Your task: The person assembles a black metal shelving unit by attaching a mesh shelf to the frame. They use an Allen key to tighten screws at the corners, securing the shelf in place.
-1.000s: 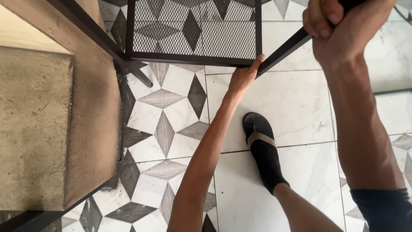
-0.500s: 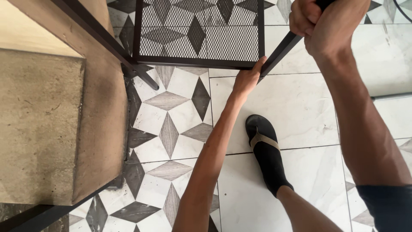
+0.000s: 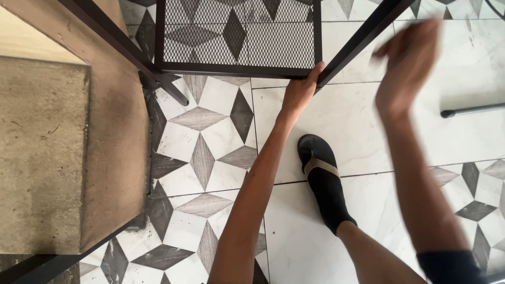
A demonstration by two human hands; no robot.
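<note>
Above the patterned tile floor, the black metal mesh shelf is gripped by the left hand; the slanted black metal bar has been released by the right hand, now open, empty.

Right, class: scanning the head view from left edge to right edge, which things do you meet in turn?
Wooden board → left hand on the corner of the black mesh panel → foot in a dark sandal → blurred right hand → thin metal rod.

A home or small workshop floor: patterned grey-and-white tiles, a black metal frame with a mesh shelf, a wooden board, and a sandalled foot.
</note>
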